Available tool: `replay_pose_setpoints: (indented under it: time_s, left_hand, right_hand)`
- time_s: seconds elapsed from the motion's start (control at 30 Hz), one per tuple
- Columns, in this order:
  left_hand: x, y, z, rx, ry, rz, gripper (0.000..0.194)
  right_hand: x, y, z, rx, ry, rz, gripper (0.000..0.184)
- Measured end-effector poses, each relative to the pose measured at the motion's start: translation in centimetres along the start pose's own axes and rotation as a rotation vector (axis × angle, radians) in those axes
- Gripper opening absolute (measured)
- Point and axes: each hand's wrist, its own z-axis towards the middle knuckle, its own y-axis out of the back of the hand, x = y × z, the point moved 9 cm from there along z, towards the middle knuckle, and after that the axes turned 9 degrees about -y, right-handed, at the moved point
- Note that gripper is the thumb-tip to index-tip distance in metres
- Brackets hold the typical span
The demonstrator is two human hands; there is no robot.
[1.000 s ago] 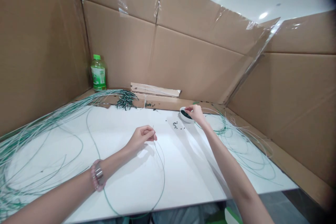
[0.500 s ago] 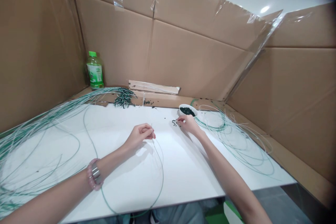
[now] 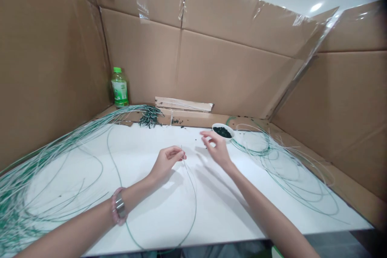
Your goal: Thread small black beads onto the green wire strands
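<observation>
My left hand (image 3: 169, 163), with a pink bead bracelet (image 3: 115, 206) on its wrist, is closed in a pinch on a thin green-and-white wire (image 3: 196, 197). The wire's tip sticks up just above the fingertips, and its length curves down past the table's front edge. My right hand (image 3: 215, 147) is over the table, in front of a white bowl (image 3: 232, 132) of small black beads (image 3: 222, 131). Its thumb and index finger look slightly apart, with nothing visible between them. A stray bead (image 3: 196, 140) lies left of it; the hand covers the spot where loose beads lay.
A large bundle of green and white wires (image 3: 72, 137) spreads over the left side, its dark beaded ends (image 3: 150, 116) at the back. More looped wires (image 3: 272, 161) lie right. A green bottle (image 3: 120, 88) stands back left. Cardboard walls (image 3: 236, 76) enclose the white table (image 3: 223, 209).
My right hand has come up from the loose beads, its fingers parting and stretching left. My left hand keeps its pinch on the wire. The whole view has shifted slightly.
</observation>
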Motion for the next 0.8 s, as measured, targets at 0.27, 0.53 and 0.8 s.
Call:
replay_pose_setpoints:
  time_s: [0.27, 0.53, 0.8]
  left_hand:
    - [-1.5, -1.3, -1.0, -0.024, -0.057, -0.029, 0.022]
    - [-1.7, -1.1, -0.3, 0.154, -0.080, 0.331, 0.019]
    - [0.1, -3.6, 7.6, 0.436, -0.287, 0.972, 0.019]
  right_hand:
    - [3.0, -6.5, -4.3, 0.217, -0.139, 0.458, 0.015]
    - [-0.9, -1.6, -3.1, 0.137, -0.279, 0.619, 0.025]
    - [-3.6, 4.2, -0.1, 0.030, -0.309, 0.556, 0.032]
